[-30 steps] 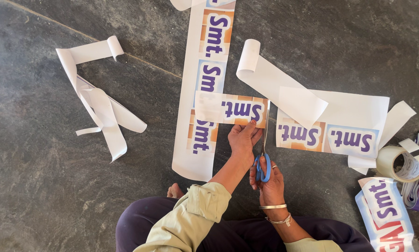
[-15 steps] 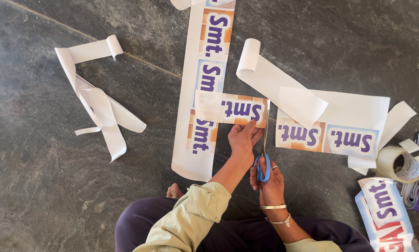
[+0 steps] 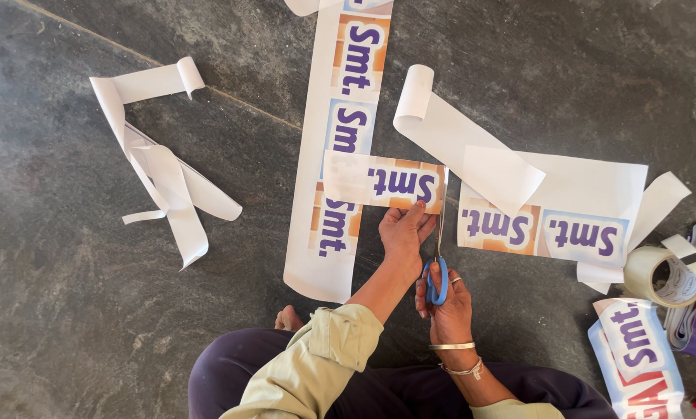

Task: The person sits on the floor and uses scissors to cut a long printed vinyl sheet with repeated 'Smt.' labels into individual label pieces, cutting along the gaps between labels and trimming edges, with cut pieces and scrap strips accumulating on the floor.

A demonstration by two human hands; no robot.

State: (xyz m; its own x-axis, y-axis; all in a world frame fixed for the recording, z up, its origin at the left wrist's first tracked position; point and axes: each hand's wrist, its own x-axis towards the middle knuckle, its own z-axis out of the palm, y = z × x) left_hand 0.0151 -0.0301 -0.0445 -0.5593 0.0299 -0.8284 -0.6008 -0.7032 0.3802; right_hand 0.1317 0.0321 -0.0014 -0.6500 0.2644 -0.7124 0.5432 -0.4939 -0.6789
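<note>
My right hand (image 3: 444, 301) grips blue-handled scissors (image 3: 439, 256), blades pointing away along the right edge of a small printed label piece (image 3: 384, 181). My left hand (image 3: 405, 231) pinches that piece at its near right corner. The piece lies across a long vertical printed paper strip (image 3: 346, 116) on the dark stone floor. To the right of the blades sits a wider printed sheet (image 3: 554, 225) with a curled white strip (image 3: 449, 128) on it.
Curled white paper offcuts (image 3: 162, 171) lie at the left. A roll of tape (image 3: 662, 275) and more printed sheets (image 3: 635, 349) are piled at the right edge. My knees and a bare toe (image 3: 288, 318) are at the bottom.
</note>
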